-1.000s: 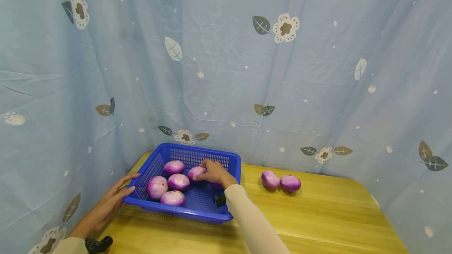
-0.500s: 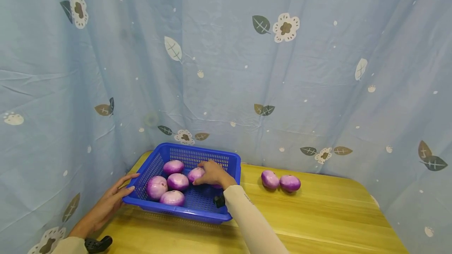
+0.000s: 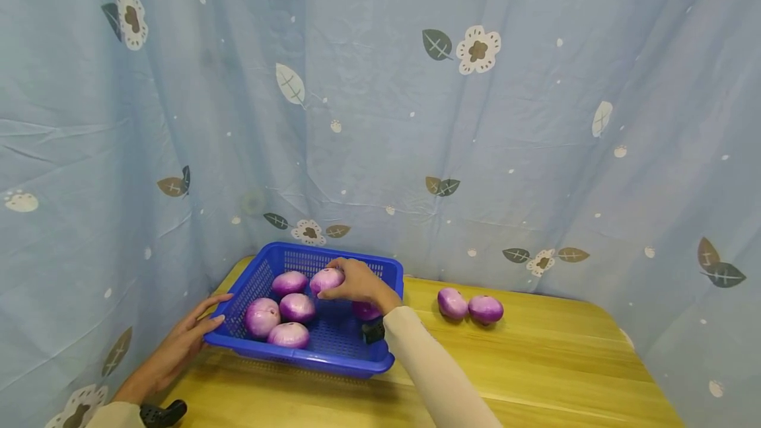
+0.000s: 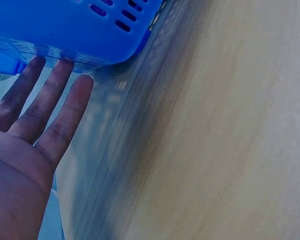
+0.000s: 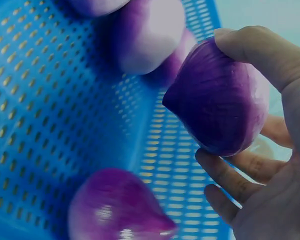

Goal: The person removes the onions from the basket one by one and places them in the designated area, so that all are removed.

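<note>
In the head view, my right hand (image 3: 359,281) holds a purple onion (image 3: 326,281) above the floor of a blue plastic basket (image 3: 333,365). The right wrist view shows thumb and fingers spread around this onion (image 5: 222,100), its pointed end facing away from the palm. Several more onions lie in the basket, among them one onion (image 3: 262,318) at the left and another onion (image 3: 365,310) partly hidden under my right wrist. At the basket's left edge my left hand (image 3: 187,335) touches the rim; in the left wrist view its fingers (image 4: 65,117) extend straight against the outer wall.
Two onions sit side by side on the wooden table (image 3: 553,349), right of the basket; one is the darker onion (image 3: 485,309). A blue patterned curtain (image 3: 380,117) hangs behind the table and along both sides.
My right hand has raised the onion from the basket floor and shifted it slightly left and back. The left hand stays at the rim, and the basket has not visibly moved.
</note>
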A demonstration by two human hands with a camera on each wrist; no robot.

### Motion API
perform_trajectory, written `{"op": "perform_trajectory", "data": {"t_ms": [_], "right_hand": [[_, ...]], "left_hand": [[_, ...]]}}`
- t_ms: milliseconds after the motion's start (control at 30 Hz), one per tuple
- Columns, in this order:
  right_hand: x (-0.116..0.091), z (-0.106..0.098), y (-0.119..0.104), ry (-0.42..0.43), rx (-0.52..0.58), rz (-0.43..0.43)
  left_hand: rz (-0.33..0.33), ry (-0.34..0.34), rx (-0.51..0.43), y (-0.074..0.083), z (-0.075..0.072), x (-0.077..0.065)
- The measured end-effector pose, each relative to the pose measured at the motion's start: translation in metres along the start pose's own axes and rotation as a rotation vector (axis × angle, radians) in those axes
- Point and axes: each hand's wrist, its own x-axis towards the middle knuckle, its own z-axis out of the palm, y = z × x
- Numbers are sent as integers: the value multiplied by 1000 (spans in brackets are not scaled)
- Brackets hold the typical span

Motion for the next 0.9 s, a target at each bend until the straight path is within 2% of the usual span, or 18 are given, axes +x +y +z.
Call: {"op": "perform_trajectory", "data": {"t_ms": [300,567,900], "right_hand": [[-11,-27,-9,26,37,-32],[-25,-43,4,79,1,-56],[-46,-64,18,103,40,-73]], "left_hand": [[21,-8,-2,-1,-1,-1],[15,-16,2,0,0,-1],[2,-11,9,2,1,0]]}}
